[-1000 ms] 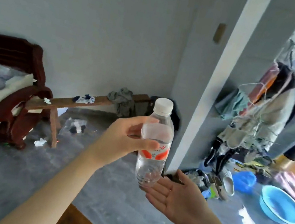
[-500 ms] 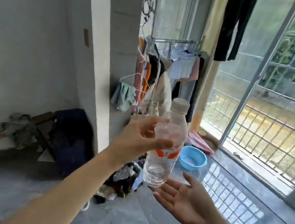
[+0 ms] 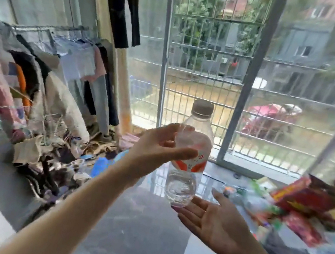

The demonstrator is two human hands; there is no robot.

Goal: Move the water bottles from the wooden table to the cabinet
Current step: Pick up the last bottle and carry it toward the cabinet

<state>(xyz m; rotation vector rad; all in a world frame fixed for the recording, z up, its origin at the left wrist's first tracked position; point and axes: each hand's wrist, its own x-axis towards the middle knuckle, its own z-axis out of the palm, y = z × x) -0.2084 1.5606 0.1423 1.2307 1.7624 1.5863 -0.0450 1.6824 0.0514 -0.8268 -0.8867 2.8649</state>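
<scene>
The person's left hand (image 3: 158,147) grips a clear plastic water bottle (image 3: 190,153) around its labelled middle, thumb across the near side and fingers curled behind it. The bottle stands upright in mid-air at the centre of the view, its pale cap (image 3: 202,107) on top and an orange-and-white label (image 3: 195,162) around the waist. The right hand (image 3: 212,220) lies palm up and relaxed just under the bottle's base, at about 5 o'clock from the bottle, fingers straight and pointing toward 10 o'clock; whether the fingertips touch the base cannot be told.

Beyond the hands, at 12 o'clock, a barred window (image 3: 206,66) looks onto greenery and buildings. At 9 o'clock a clothes rack (image 3: 51,30) carries hanging garments, with a heap of clothes (image 3: 55,158) on the dark glossy floor (image 3: 141,245) beneath. At 3 o'clock, blurred red and green packages (image 3: 304,195) lie along the floor. A dark garment (image 3: 125,3) hangs at 11 o'clock.
</scene>
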